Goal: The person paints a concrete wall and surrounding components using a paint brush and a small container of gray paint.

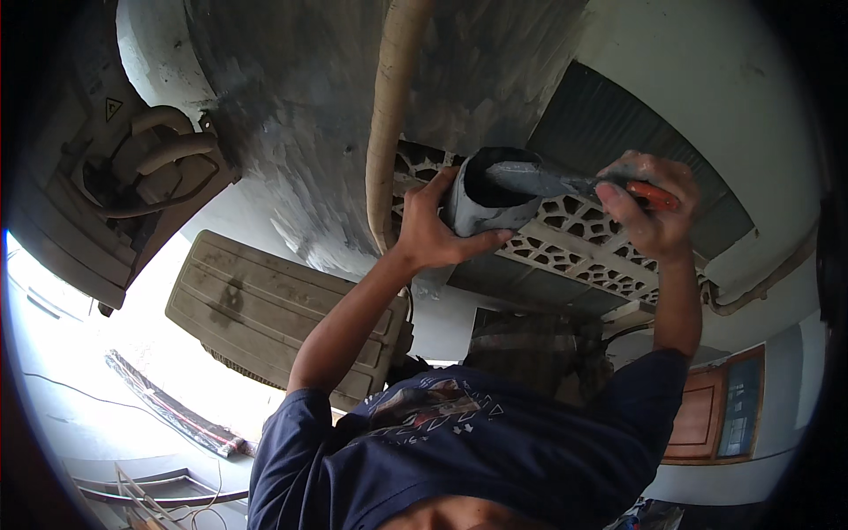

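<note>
My left hand (426,231) is wrapped around a grey cylindrical container (495,218), thumb on the near side and fingers on the far side. The container's dark mouth is tilted toward me, and its rim is smeared with grey paste. In my right hand (658,208) is a small trowel with an orange-red handle (652,195). Its grey-coated blade (528,179) lies across the container's mouth, the tip reaching inside. How much paste the container holds is hard to see. Grey smears mark my right fingers.
A wrapped beige pipe (393,97) runs down beside the grey-streaked wall (291,115). Patterned ventilation blocks (587,221) lie behind my hands. Two box-shaped outdoor units, one beige (265,305) and one with bent hoses (163,146), are at the left. A wooden door (696,422) stands lower right.
</note>
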{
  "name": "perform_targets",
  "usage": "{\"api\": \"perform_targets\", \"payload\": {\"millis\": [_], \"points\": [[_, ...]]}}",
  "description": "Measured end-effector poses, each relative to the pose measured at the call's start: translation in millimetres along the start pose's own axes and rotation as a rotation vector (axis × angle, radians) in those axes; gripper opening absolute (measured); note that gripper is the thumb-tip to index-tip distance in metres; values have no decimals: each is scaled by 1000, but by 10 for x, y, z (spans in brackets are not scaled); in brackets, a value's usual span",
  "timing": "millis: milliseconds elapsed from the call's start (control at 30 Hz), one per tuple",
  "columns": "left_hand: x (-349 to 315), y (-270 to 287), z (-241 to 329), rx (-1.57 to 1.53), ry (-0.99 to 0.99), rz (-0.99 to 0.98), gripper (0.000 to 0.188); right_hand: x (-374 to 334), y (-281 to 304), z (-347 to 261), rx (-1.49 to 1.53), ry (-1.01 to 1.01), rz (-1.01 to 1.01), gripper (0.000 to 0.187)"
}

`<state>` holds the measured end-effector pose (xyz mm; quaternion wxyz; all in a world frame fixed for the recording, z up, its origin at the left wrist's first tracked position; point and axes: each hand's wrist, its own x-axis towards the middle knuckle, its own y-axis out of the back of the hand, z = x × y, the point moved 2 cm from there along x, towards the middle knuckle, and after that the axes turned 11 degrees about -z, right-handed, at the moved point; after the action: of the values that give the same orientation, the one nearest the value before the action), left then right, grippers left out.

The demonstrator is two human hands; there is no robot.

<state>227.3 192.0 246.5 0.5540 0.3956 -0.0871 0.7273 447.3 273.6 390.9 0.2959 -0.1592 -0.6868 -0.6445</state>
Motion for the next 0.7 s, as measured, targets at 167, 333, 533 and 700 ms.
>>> {"api": "perform_targets", "payload": {"millis": [167,333,533,700], "points": [[-2,-25,35,-46,41,-40,76,-17,-4,-50,55,-116,32,38],[38,-58,41,-59,54,-75,72,-49,-24,-109,138,-233,142,13],[340,-116,134,-92,43,-24,84,62,309,-10,123,-350,285,15],[721,-164,252,-166,102,-50,84,572,854,294,-343,-225,109,18]]}}
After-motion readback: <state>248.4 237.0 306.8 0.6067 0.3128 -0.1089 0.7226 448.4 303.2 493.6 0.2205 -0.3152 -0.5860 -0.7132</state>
